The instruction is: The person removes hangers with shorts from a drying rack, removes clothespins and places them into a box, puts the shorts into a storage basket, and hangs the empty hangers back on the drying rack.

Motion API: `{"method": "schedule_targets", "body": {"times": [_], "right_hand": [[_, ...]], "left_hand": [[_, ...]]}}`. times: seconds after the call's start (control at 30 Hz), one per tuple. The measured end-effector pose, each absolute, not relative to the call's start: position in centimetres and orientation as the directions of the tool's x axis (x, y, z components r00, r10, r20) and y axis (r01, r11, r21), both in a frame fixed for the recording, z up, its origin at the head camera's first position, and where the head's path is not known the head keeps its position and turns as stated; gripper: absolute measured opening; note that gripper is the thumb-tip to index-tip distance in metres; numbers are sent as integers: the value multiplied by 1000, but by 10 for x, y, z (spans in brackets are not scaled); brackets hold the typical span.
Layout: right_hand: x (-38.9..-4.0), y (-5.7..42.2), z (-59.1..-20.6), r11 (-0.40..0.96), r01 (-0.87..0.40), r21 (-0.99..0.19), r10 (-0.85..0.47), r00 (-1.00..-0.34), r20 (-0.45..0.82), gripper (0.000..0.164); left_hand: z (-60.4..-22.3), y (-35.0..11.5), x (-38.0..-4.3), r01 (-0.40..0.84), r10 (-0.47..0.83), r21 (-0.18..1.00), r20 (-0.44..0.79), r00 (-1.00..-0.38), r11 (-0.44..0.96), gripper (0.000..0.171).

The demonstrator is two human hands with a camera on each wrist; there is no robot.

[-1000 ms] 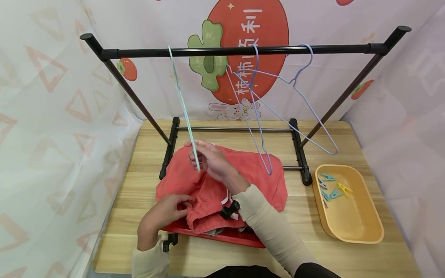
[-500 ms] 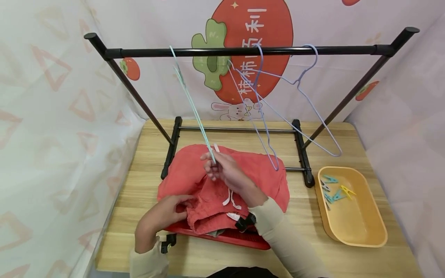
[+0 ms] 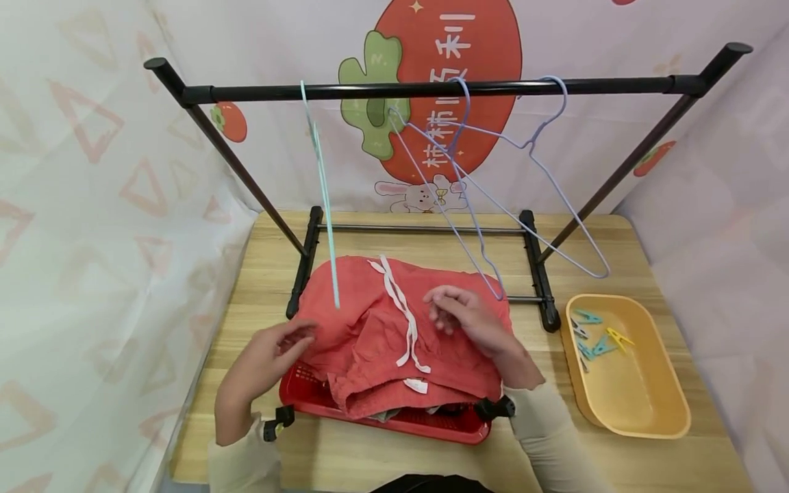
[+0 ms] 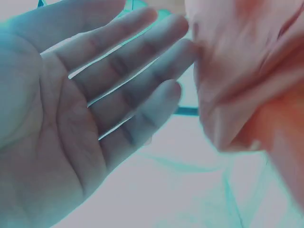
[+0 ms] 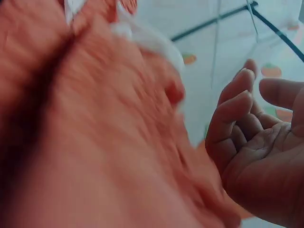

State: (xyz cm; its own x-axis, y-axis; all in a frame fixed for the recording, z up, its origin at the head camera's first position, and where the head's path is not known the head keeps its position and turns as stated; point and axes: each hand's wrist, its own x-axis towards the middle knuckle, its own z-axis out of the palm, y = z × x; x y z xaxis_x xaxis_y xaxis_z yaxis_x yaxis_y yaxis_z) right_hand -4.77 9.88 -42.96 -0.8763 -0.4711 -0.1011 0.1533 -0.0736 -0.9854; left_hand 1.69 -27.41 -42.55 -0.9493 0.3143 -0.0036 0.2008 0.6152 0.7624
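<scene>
1. A red garment [image 3: 394,335] with a white drawstring [image 3: 401,308] lies heaped over a red basket [image 3: 382,418] on a wooden table [image 3: 616,459].
2. The left hand [image 3: 265,356] is flat, fingers straight and slightly spread — its fingertips touch the garment's left edge and it holds nothing.
3. The right hand [image 3: 468,318] hovers over the garment's right side, fingers loosely curled, holding nothing.
4. A pale green hanger [image 3: 323,198] hangs from the black rack bar [image 3: 431,89], just above the garment's left part.
5. Two lilac hangers [image 3: 493,178] hang farther right — near a yellow tray [image 3: 635,411] of clothes pegs [image 3: 592,335].
</scene>
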Motion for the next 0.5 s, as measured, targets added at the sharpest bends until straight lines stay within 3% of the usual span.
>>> {"method": "schedule_targets", "body": {"times": [0.17,0.37,0.5], "right_hand": [[-54,145,-434,25,98,-995,-352,-930,-101,31],[-66,195,-447,382,43,-923,-219,-966,-136,33],[-76,213,-462,524,61,-850,-158,-973,-167,33]], "left_hand": [[-430,-294,-1,173,252,738,4,-968,653,29],[-451,-316,-26,133,270,719,-78,-960,682,32],[-465,-325,-43,78,287,749,-154,-946,658,40]]}}
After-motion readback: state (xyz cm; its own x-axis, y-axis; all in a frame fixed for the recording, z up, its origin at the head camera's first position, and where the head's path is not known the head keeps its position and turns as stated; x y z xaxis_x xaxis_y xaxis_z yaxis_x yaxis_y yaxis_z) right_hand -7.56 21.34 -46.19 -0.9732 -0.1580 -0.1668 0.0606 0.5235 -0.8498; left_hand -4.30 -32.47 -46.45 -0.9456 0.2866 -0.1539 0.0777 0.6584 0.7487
